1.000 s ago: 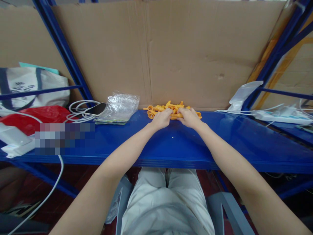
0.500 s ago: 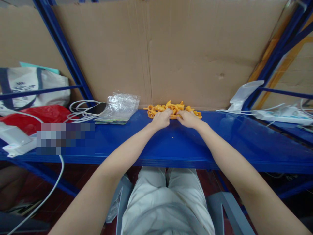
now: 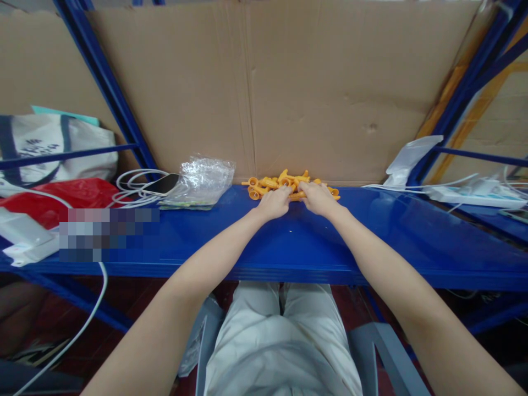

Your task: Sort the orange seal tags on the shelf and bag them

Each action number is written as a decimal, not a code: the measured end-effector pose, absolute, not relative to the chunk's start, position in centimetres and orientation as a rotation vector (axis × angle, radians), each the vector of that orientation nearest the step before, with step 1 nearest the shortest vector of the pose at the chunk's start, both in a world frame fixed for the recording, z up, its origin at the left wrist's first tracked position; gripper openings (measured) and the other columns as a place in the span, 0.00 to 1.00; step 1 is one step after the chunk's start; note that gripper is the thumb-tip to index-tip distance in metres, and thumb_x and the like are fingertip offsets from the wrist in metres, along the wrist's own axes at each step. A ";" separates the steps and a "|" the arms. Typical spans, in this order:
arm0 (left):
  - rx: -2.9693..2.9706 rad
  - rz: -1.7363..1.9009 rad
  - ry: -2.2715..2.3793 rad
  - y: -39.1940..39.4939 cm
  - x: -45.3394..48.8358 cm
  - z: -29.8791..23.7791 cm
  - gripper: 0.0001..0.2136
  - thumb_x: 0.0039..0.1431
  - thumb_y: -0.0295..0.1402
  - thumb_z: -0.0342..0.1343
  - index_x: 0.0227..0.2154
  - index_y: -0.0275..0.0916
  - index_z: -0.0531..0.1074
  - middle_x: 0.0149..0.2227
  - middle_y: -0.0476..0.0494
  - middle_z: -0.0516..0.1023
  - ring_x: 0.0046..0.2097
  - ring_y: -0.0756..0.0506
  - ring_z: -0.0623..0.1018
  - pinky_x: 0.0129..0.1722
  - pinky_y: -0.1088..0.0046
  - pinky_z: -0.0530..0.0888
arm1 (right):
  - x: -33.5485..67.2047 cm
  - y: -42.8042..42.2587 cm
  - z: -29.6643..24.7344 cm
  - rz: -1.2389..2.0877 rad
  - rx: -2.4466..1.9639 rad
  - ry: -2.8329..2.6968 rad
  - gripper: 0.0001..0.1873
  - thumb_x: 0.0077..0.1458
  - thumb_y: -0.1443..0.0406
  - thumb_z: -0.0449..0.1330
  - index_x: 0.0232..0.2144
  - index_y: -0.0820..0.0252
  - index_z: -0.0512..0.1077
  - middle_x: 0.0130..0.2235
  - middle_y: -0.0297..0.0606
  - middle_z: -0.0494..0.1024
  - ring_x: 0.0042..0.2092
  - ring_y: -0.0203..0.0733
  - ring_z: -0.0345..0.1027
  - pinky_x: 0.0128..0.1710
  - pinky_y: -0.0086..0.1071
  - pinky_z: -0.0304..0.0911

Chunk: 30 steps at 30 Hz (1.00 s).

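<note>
A heap of orange plastic pieces (image 3: 268,182), some with round cup-like ends, lies on the blue tabletop (image 3: 289,242) against the cardboard. My left hand (image 3: 274,204) rests at its front left, fingers reaching over the nearest pieces. At the front right is my right hand (image 3: 320,199), its fingers stretched forward and apart from the thumb. One orange piece (image 3: 296,196) lies crosswise between the two hands, touched by the fingertips. Both hands look open, though the fingertips are partly hidden among the pieces.
Left of the heap lie clear plastic bags (image 3: 206,179), a dark phone (image 3: 164,184), coiled white cable (image 3: 124,184) and a red bag (image 3: 78,198). A power strip (image 3: 478,196) is at right. Cardboard (image 3: 309,88) walls the back; blue posts (image 3: 111,82) frame the shelf.
My hands have drawn slightly apart at the front of the heap, and my right fingers have straightened. The heap itself looks nearly the same.
</note>
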<state>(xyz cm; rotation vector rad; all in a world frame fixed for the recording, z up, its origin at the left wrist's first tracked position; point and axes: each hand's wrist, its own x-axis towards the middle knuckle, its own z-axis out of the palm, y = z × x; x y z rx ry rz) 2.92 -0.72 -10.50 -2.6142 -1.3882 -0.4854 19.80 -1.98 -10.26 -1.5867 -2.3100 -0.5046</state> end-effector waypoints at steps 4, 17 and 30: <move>-2.636 -0.531 -1.365 -0.4 3.0 -10.7 0.18 0.65 0.28 0.46 0.56 0.38 0.70 0.58 0.36 0.76 0.57 0.37 0.76 0.56 0.58 0.73 | 19.8 -2.0 -10.3 -0.506 -1.596 -2.305 0.16 0.59 0.73 0.51 0.49 0.64 0.70 0.47 0.56 0.79 0.52 0.57 0.70 0.46 0.43 0.59; -2.624 -0.473 -1.309 -0.2 2.6 -10.7 0.18 0.66 0.28 0.46 0.55 0.40 0.71 0.57 0.38 0.75 0.55 0.38 0.77 0.52 0.60 0.75 | 19.4 -2.9 -9.8 -0.414 -1.726 -2.327 0.14 0.65 0.66 0.53 0.49 0.63 0.72 0.51 0.52 0.79 0.55 0.55 0.70 0.51 0.44 0.60; -2.605 -0.492 -1.281 -0.5 2.8 -10.7 0.16 0.67 0.32 0.47 0.52 0.39 0.73 0.55 0.38 0.76 0.53 0.39 0.77 0.51 0.63 0.74 | 19.8 -2.4 -10.0 -0.402 -1.650 -2.304 0.10 0.62 0.68 0.56 0.45 0.60 0.72 0.48 0.51 0.80 0.52 0.55 0.71 0.49 0.43 0.59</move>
